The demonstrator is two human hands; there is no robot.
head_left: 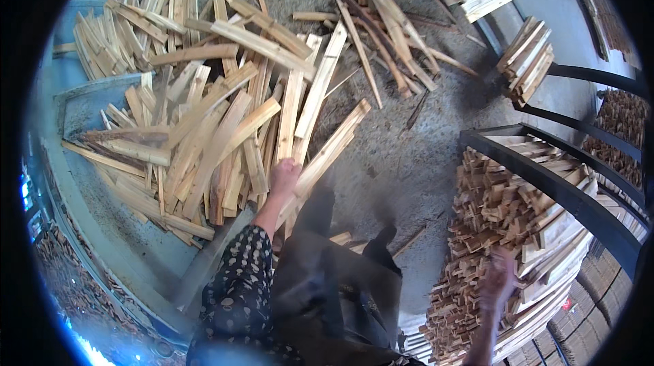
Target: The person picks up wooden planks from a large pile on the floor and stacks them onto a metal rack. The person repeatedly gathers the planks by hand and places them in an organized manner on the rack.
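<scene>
My left hand (pixel 285 174) is closed at the near end of pale wooden slats (pixel 291 117), which lean against a loose pile. Right beside it, more long slats (pixel 330 148) slope up and to the right. My right hand (pixel 499 276) is blurred. Its fingers look apart, with nothing visible in them, and it is over or against a tall stack of wooden slats (pixel 477 209). Whether it touches the stack I cannot tell. Most of the stack's slats show their cut ends toward me.
Jumbled slats (pixel 204 114) fill the left, partly inside a blue metal trough (pixel 129 250). A dark metal frame (pixel 545 175) stands around the stack at right. Bark strips and offcuts (pixel 388 32) lie on the concrete floor (pixel 415 155). Farther right are bundled slats (pixel 528 59).
</scene>
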